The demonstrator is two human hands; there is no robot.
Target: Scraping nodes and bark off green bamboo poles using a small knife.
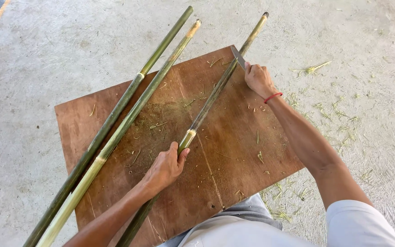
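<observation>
The left hand [165, 167] was closed around a bamboo pole [216, 89], fingers wrapped over the stem just below a pale node, thumb lying along the upper side. The pole lay diagonally across a brown plywood board [234, 151], its far end reaching past the board's top edge onto the concrete floor [46, 59] and its near end running under the left forearm toward the person's lap.

The right hand [258, 78] was clenched around the handle of a knife [238, 57]; the handle itself was hidden inside the fist. The blade pointed up and to the left from the fist and met the pole near the board's far edge. Whether the edge had bitten into the stem could not be told. A red band [273, 97] sat on the right wrist.

Two further poles [129, 107] lay side by side on the left part of the board, parallel to the held pole and well apart from it. The outer one was darker green, the inner one paler with a yellowish end. Both overran the board at either end.

Fine green-brown dust and short shavings [161, 121] were spread over the board's middle, between the held pole and the pair. More fibrous scraps [314, 68] lay on the floor to the right of the board. The person's grey sleeve [362, 224] showed at lower right.
</observation>
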